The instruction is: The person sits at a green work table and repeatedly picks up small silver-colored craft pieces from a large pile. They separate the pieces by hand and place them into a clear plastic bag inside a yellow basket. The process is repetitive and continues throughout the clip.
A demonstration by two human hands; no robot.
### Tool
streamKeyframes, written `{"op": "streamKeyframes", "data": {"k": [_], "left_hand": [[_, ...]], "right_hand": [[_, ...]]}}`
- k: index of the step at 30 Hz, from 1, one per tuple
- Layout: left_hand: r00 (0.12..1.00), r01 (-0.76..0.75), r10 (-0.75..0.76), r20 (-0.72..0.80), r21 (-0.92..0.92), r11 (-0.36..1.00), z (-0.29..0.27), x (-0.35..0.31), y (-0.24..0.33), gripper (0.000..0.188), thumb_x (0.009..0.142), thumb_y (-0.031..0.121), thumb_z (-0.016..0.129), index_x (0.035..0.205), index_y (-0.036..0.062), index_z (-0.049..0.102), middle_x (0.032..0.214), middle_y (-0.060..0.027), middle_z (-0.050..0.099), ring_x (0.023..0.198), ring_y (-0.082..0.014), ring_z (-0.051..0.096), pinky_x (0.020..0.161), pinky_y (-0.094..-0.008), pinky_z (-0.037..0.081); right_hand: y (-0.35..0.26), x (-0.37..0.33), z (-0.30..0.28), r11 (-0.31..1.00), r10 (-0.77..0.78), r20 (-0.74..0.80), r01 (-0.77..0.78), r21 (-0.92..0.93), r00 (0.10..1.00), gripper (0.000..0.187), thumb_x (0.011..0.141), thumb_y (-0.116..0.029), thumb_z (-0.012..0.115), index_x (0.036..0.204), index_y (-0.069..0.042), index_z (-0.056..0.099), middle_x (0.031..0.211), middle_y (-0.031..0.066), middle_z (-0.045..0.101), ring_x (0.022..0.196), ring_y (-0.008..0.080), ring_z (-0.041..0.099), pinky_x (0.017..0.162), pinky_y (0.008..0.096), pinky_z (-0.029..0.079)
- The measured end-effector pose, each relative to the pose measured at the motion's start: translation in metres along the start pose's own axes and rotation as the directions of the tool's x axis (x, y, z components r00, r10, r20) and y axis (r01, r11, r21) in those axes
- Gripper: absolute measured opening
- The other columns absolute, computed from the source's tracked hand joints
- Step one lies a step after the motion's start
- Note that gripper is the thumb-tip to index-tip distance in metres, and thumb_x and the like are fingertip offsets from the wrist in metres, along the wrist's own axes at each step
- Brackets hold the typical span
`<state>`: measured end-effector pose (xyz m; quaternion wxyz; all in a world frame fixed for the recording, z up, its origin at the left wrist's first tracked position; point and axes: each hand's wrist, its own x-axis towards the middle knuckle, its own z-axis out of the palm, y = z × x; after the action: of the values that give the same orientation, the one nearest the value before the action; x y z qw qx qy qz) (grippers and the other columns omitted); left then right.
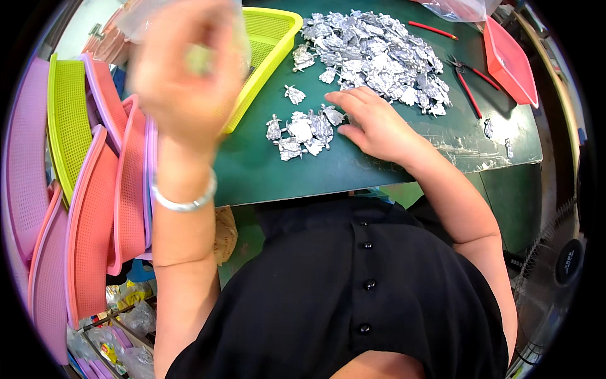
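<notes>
My left hand (189, 76), with a silver bangle (186, 201) at the wrist, is raised above the near-left side of a yellow-green mesh basket (281, 41). Motion smears its fingers, so I cannot make out whether they hold anything. My right hand (379, 123) rests low over the green table (265, 183), thumb and fingers apart. Between its thumb and index finger lies the edge of a small group of silver metal castings (300, 129). A single casting (294, 95) lies beyond that group. Behind my right hand spreads a large heap of similar castings (379, 54).
Red-handled cutting pliers (468, 91) and a red pen-like stick (432, 30) lie right of the heap. A pink tray (508, 63) stands at the right edge, with two loose castings (488, 128) nearer me. Stacked coloured mesh baskets (95, 234) crowd my left. A fan (549, 278) stands lower right.
</notes>
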<state>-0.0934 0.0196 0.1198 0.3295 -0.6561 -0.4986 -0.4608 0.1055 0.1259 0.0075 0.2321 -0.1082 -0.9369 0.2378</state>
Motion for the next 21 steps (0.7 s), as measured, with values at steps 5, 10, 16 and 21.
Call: {"op": "streamKeyframes", "data": {"k": [5,10,16,21], "left_hand": [[0.682,0.429,-0.297,0.668,-0.036,0.903,0.051,-0.087,0.02,0.03,0.086,0.018,0.05,0.11,-0.0001,0.053,0.116,-0.0207,0.048,0.111,-0.0326,0.045,0.093,-0.0375,0.036],[0.585,0.464,-0.325,0.743,0.022,0.886,0.064,-0.11,0.008,0.027,0.083,0.017,0.05,0.101,-0.0021,0.057,0.108,-0.02,0.053,0.105,-0.0345,0.047,0.088,-0.0399,0.038],[0.456,0.621,-0.361,0.814,-0.001,0.784,0.064,-0.093,0.01,0.02,0.08,0.013,0.049,0.09,0.0002,0.062,0.09,-0.0173,0.06,0.088,-0.0341,0.055,0.077,-0.0406,0.043],[0.456,0.649,-0.392,0.799,0.003,0.761,0.08,-0.092,-0.005,0.021,0.082,0.01,0.05,0.097,-0.0015,0.06,0.091,-0.0132,0.063,0.085,-0.0222,0.06,0.076,-0.0302,0.046]], "right_hand": [[-0.005,0.002,0.014,0.982,-0.045,-0.014,0.041,-0.183,0.999,0.044,0.065,-0.008,0.065,0.106,0.0,0.05,0.079,0.0085,0.057,0.081,0.0257,0.052,0.073,0.0347,0.044],[-0.008,-0.002,0.019,0.977,0.009,-0.022,-0.013,-0.212,1.0,0.042,0.069,-0.01,0.063,0.107,-0.001,0.049,0.08,0.0093,0.056,0.08,0.0262,0.054,0.07,0.0351,0.045],[-0.007,0.0,0.019,0.985,0.066,-0.017,-0.068,-0.159,0.998,0.041,0.073,-0.008,0.06,0.111,-0.002,0.047,0.084,0.0123,0.056,0.079,0.0295,0.054,0.069,0.0377,0.045],[-0.003,0.003,0.019,0.983,0.091,-0.035,-0.095,-0.158,0.995,0.04,0.073,-0.005,0.059,0.111,0.0,0.046,0.077,0.0128,0.057,0.073,0.0308,0.055,0.065,0.0383,0.045]]}}
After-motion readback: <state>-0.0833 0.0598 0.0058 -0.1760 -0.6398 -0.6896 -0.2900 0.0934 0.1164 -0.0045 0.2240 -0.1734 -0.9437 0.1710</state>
